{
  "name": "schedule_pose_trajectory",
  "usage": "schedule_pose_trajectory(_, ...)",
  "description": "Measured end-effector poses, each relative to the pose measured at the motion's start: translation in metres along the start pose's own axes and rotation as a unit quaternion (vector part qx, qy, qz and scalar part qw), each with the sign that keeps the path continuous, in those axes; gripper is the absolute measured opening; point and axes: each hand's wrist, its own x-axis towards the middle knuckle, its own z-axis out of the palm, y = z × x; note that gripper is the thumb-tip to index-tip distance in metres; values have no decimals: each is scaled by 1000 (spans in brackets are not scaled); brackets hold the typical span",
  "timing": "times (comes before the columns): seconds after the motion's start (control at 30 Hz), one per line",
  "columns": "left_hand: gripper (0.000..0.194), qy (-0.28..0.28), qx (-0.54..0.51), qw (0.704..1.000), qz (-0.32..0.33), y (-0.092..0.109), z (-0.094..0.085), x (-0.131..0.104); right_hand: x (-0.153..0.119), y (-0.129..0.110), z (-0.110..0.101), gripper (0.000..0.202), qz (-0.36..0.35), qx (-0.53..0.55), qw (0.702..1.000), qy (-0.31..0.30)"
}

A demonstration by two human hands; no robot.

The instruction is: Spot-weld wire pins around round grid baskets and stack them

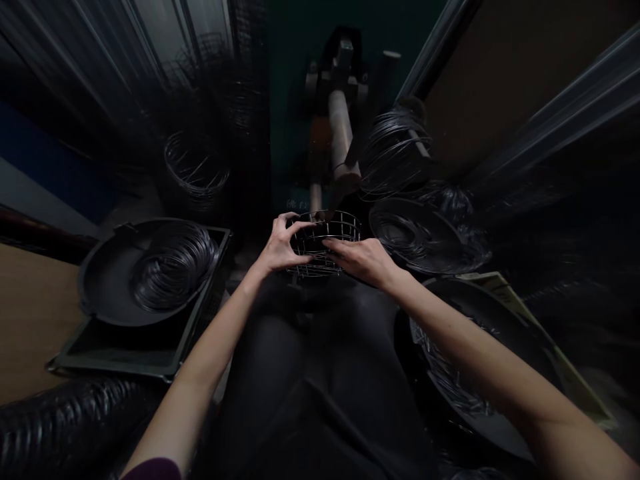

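our left hand (281,248) and right hand (367,259) hold a round wire basket (345,227) by its sides, below the machine's arm (341,130); it looks light and springy, its thin bars likely to bend, best gripped at the rim.

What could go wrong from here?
Pinch: both bare hands, left and right, are on the wire basket right by the machine's metal bars; if those move, fingers could get caught.

Scratches: there are no gloves, and the fingers are among thin wires, so a rough end might cut skin.

Misplacement: the light is dim and the right hand covers part of the basket, so a badly seated wire could be missed.
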Motion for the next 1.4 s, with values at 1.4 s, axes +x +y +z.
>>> schedule_pose_trajectory(1.4, 131, -21, -224, 966, -126, -95, 8, -5, -230, 68, 85, 35, 557, 180, 811, -9)
